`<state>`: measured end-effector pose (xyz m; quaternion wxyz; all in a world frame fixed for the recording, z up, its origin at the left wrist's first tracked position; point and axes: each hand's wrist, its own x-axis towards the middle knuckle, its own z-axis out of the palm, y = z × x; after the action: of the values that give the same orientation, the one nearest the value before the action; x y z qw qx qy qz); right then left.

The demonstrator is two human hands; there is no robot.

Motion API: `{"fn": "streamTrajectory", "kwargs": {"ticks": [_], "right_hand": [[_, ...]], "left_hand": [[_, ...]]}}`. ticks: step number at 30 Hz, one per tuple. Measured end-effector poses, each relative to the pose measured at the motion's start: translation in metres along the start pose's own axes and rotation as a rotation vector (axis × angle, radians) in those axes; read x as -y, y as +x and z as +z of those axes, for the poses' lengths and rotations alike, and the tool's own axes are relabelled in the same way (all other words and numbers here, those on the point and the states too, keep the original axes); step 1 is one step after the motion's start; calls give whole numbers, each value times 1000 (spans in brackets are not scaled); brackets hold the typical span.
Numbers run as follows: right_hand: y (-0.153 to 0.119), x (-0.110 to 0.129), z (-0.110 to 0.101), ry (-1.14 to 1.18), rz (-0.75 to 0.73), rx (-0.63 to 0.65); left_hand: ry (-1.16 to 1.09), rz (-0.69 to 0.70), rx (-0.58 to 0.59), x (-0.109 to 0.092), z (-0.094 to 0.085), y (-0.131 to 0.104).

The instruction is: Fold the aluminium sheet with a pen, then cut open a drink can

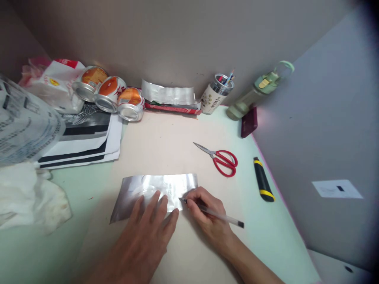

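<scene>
So the pale green desk point(281, 240) ran up to a grey wall point(174, 43), and the left grip point(145, 236) was open, fingers spread over the lower edge of a shiny metal sheet point(130, 193), which reached out ahead of it. The right grip point(211, 215) was closed round a pen point(222, 216), tip at the sheet's right part, just left of that grip. Looked like a marking step to me, so the next move called for a flat sheet and a steady tip.
</scene>
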<state>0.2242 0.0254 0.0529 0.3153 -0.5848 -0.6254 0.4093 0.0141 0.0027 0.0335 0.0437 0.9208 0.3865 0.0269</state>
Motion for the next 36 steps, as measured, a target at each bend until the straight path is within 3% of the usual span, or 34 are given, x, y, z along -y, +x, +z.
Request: {"fn": "streamTrajectory", "kwargs": {"ticks": [16, 23, 36], "right_hand": [[-1, 2, -1, -21, -30, -8], [1, -2, 0, -11, -32, 21], [1, 0, -3, -18, -41, 17]], "left_hand": [[-12, 28, -21, 2, 1, 2], [-27, -12, 56, 0, -5, 4], [0, -7, 18, -1, -4, 4]]}}
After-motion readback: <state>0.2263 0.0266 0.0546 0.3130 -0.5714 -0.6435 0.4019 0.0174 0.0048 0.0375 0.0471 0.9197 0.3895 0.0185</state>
